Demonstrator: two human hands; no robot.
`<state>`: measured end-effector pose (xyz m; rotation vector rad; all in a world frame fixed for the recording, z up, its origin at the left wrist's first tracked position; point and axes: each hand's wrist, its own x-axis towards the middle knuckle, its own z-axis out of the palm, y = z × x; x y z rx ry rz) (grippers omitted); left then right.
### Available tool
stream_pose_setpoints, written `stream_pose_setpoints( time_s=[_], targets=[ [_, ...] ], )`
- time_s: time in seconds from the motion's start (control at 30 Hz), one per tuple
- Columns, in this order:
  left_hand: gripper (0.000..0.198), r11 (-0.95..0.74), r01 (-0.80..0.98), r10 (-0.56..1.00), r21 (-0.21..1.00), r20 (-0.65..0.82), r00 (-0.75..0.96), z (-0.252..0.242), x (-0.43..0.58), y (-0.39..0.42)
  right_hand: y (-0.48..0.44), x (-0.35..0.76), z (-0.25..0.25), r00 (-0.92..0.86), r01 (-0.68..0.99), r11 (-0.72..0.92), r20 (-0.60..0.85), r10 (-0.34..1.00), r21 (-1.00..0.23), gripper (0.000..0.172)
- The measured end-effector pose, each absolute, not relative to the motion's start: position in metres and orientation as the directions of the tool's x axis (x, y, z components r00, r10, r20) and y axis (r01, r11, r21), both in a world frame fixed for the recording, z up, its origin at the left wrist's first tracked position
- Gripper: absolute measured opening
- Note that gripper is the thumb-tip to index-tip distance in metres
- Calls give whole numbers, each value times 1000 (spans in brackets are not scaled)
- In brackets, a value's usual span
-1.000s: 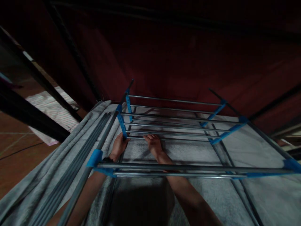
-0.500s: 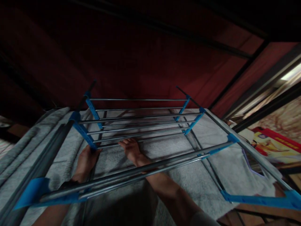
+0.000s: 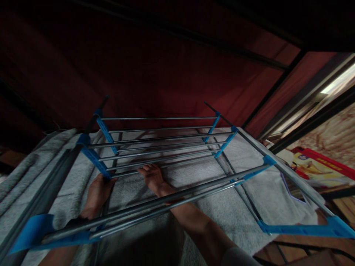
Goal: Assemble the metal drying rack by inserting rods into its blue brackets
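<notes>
A metal rack (image 3: 166,197) with grey tubes and blue plastic brackets lies across a grey blanket. My left hand (image 3: 98,192) is closed around the lower end of a blue bracket (image 3: 95,159) on the left side. Close by, my right hand (image 3: 152,178) grips a thin metal rod (image 3: 124,173), whose left end meets that bracket. Both forearms pass beneath the nearer tubes. The rod's other end reaches a second blue bracket (image 3: 222,145) on the right. Parts of the left fingers are hidden behind the bracket.
The grey blanket (image 3: 277,195) spreads under the rack, with folds at the left. Behind it hangs a dark red fabric wall (image 3: 166,81) with dark bars. At the right lies a red and yellow printed box (image 3: 324,168). A blue end piece (image 3: 302,229) sticks out at the right front.
The whole view has shifted slightly, so the rack appears a little further left. Both hands keep their places on the bracket and the rod.
</notes>
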<state>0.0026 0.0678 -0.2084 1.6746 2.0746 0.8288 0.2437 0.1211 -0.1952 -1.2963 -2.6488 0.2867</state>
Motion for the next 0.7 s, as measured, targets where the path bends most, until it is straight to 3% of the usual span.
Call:
stream_pose_setpoints(
  time_s=[0.2,0.53,0.7],
  targets=[
    [54,130,737,969,663,74,-237,-204,5,66,124,245,-206,-613,746,626,133,779,-226,38],
    [47,148,735,970,662,50,-240,-199,8,65,122,248,-202,-591,743,627,209,779,-233,31],
    [52,142,734,971,664,51,-234,-203,5,66,118,248,-196,-568,765,591,164,806,-257,28]
  ],
)
